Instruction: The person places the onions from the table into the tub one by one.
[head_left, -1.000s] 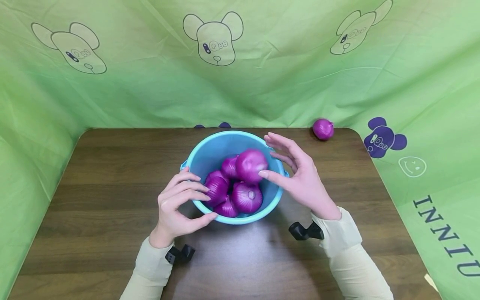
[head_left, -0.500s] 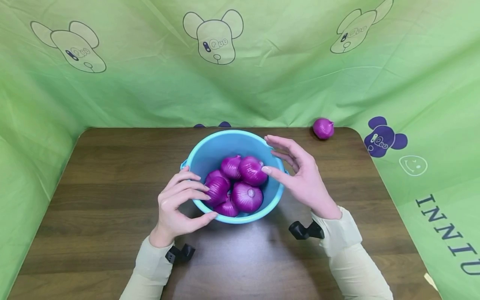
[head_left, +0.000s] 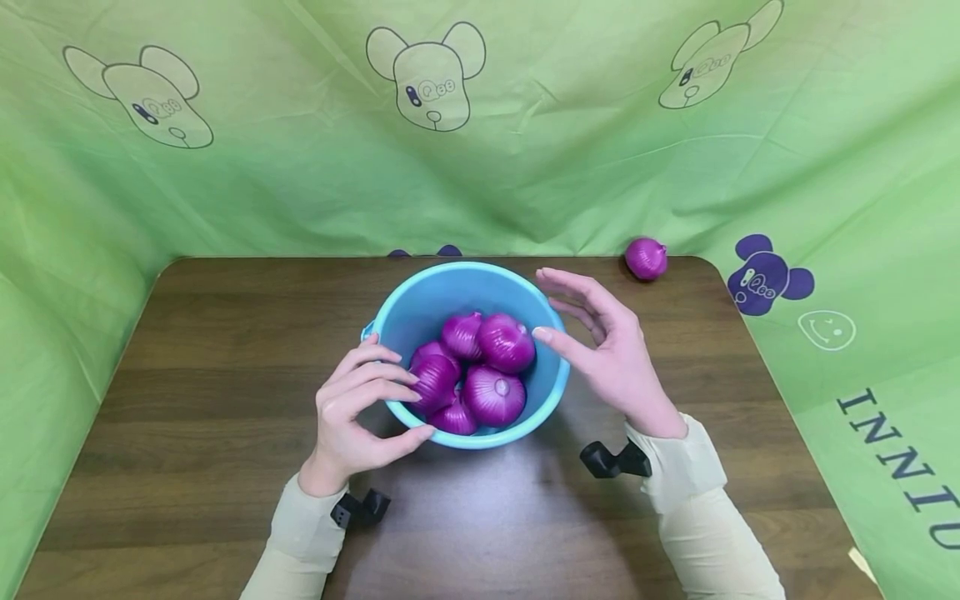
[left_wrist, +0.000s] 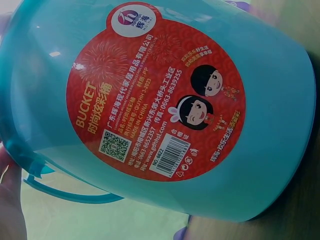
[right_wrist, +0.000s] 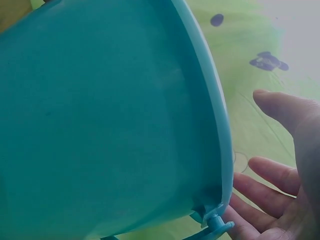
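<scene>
Several purple onions [head_left: 495,395] lie in a light-blue plastic bucket [head_left: 463,272] at mid-table. My left hand [head_left: 356,412] is at the bucket's left rim, its loosely bent fingers over the rim and its thumb spread towards the front edge. In the left wrist view, part of that hand [left_wrist: 11,202] shows beside the rim, above the wall of the bucket [left_wrist: 270,115]. Just outside the right rim, my right hand [head_left: 611,354] has spread fingers and holds nothing. The right wrist view shows this hand [right_wrist: 280,210] beside the rim with its thumb apart from the fingers.
A single onion [head_left: 647,258] sits at the far right corner of the brown wooden table [head_left: 195,433]. Green printed cloth [head_left: 300,183] encloses the back and sides. The bucket carries a red round label [left_wrist: 155,95] and a blue handle [left_wrist: 75,196].
An onion beneath my right hand has dropped and settled among the others in the bucket. My right hand has drawn slightly right, away from the opening. The left hand stays put.
</scene>
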